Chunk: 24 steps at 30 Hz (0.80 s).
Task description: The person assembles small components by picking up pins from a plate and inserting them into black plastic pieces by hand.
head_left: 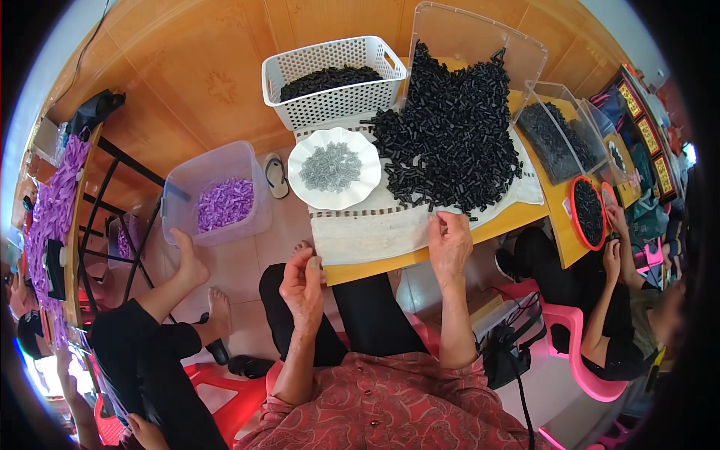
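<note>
Sandal (277, 177) lies nr transl. bin (178, 191) w/ purp. pcs (225, 204).

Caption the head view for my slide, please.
Right hand beside a heap of small black pieces, left hand over black trousers, white plate nearby.

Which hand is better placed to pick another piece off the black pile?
Probably the right hand: it is at the near edge of the black pile, whereas the left hand is farther back, near the table's front-left corner.
</note>
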Tool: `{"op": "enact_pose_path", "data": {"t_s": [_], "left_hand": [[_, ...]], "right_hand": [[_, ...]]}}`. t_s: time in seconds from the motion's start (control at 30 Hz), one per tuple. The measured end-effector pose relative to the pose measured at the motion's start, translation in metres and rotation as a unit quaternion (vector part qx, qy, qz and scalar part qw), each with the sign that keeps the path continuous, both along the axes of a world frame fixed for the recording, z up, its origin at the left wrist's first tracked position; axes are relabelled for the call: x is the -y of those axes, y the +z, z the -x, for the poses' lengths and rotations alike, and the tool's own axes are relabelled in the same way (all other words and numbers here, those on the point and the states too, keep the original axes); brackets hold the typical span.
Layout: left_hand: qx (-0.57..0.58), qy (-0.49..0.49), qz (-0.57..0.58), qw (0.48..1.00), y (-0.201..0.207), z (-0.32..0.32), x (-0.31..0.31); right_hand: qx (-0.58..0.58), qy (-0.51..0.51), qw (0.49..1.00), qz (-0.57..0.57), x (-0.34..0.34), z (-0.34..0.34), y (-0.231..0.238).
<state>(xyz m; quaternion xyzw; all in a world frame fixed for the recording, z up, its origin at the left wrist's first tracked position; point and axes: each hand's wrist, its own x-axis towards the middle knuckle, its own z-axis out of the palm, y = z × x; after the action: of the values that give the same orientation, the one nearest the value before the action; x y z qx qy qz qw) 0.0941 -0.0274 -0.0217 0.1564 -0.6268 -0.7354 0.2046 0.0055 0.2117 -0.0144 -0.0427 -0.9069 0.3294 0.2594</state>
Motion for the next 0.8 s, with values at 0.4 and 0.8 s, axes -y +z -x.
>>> {"op": "enact_pose_path", "data": {"t_s": [0.4,0.8], "left_hand": [[-0.021,-0.203,0.178,0.963,0.035,0.079,-0.031],[0.041,-0.333,-0.085,0.938,0.018,0.111,-0.041]], "right_hand": [[0.061,-0.013,0.998,0.005,0.001,0.019,-0.01],[0.133,0.15,0.9,0.387,0.028,-0.002,0.035]]}}
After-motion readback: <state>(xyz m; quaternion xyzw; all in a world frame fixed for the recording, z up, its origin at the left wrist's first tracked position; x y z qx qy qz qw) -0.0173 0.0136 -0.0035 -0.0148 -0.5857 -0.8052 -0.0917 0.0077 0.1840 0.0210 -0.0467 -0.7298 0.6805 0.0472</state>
